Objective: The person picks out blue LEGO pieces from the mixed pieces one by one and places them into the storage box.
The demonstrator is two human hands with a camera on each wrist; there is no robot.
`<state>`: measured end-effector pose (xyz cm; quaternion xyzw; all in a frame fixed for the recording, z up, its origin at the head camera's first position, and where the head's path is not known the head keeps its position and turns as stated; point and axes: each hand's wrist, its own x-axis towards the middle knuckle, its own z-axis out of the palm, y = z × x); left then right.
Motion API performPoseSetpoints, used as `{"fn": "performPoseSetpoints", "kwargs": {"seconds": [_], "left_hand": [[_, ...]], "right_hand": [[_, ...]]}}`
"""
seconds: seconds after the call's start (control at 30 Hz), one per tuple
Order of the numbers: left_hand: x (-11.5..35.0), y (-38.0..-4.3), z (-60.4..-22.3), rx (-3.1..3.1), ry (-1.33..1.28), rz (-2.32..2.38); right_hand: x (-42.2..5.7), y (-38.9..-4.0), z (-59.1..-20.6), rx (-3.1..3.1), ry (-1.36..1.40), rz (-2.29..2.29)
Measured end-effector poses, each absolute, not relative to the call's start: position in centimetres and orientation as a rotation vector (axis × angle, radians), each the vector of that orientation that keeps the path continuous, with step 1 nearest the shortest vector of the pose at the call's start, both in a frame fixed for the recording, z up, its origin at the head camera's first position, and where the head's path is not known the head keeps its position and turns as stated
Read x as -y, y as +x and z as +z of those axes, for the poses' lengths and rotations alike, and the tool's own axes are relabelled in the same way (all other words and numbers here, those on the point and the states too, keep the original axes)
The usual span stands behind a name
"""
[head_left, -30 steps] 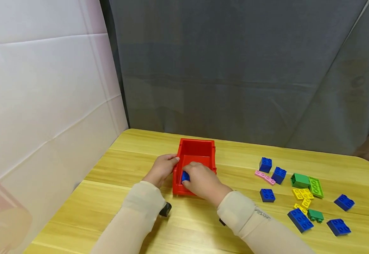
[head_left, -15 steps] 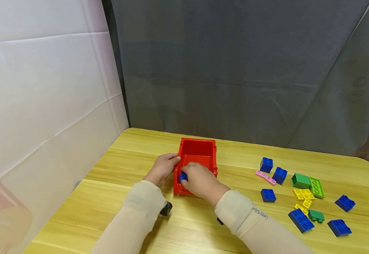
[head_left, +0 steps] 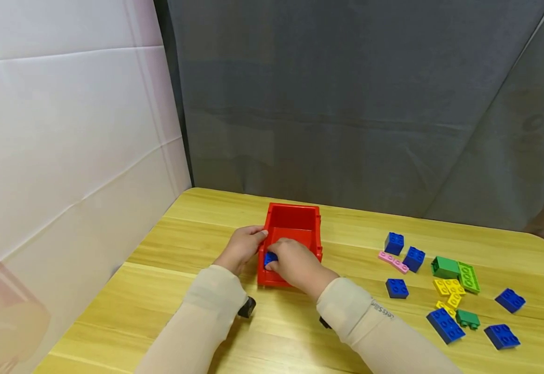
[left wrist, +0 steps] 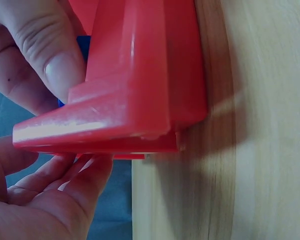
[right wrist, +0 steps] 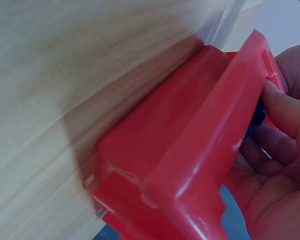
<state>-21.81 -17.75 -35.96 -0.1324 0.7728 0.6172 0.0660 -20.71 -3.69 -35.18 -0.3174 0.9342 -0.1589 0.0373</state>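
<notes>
Right hand (head_left: pixel 295 262) had blue brick (head_left: pixel 269 257) in grip, inside red bin (head_left: pixel 295 215) (mostly hidden, seemingly pinched); left hand (head_left: pixel 243 246) held bin's left side.

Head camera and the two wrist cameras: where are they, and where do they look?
Head: on the person's head, facing forward and down at the red box and table; left hand, right hand and sleeves show.
Left wrist: on that wrist, facing the box's near end closely; parts of both hands show.
Right wrist: on that wrist, facing that end too; parts of both hands show.
Shared: both wrist views show the box and a bit of blue block.
</notes>
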Motion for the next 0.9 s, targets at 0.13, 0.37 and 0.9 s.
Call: {"fn": "performPoseSetpoints", "kwargs": {"seconds": [0.13, 0.37, 0.9], "left_hand": [[17.8, -21.8, -36.0, -2.333, -0.394, 1.863], [17.7, -21.8, -36.0, -2.327, -0.396, 1.876], [17.6, -21.7, -35.8, -2.297, -0.428, 1.876]], "right_hand": [[3.7, -20.8, -35.3, -2.855, -0.945, -0.537], [3.7, -21.2, -35.7, -2.83, -0.922, -0.606], [3.4, -21.8, -35.7, -2.715, -0.807, -0.811]]}}
